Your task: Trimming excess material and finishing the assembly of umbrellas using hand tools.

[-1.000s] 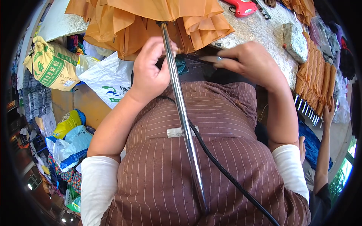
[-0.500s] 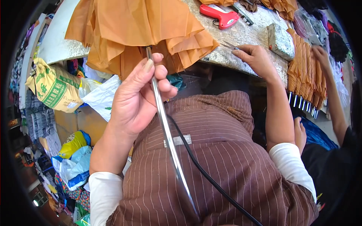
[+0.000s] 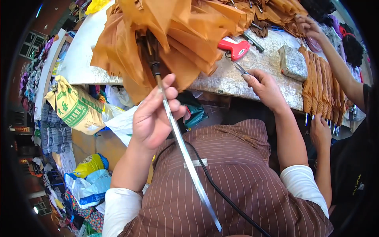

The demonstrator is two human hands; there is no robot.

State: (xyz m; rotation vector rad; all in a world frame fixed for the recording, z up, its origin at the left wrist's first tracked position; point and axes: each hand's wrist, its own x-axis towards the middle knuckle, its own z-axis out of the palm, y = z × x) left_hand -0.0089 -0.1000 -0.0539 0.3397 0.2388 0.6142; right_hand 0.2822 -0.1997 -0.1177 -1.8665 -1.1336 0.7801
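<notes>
My left hand (image 3: 152, 120) is closed around the shiny metal shaft (image 3: 185, 152) of an umbrella. The bare shaft slants down over my apron. Beyond my fingers the orange umbrella's canopy (image 3: 130, 59) hangs in loose folds over the table edge, and a dark hub with ribs (image 3: 152, 59) shows inside it. My right hand (image 3: 264, 87) grips a small pair of snips (image 3: 240, 69), whose thin metal blades point up and left over the table. The handles are mostly hidden by my fingers.
On the worn table (image 3: 252, 93) lie a red tagging gun (image 3: 239, 50), a dark bar (image 3: 253, 42) and a wrapped block (image 3: 293, 63). Folded orange umbrellas (image 3: 321, 85) hang at the right edge, where a co-worker's hands (image 3: 320, 132) are. Sacks (image 3: 77, 106) stand at left. A black cable (image 3: 213, 179) crosses my apron.
The canopy has swung so its dark hub now shows. In the picture my left hand has shifted right and down, the snips slightly lower. The co-worker's raised hand has moved up and left.
</notes>
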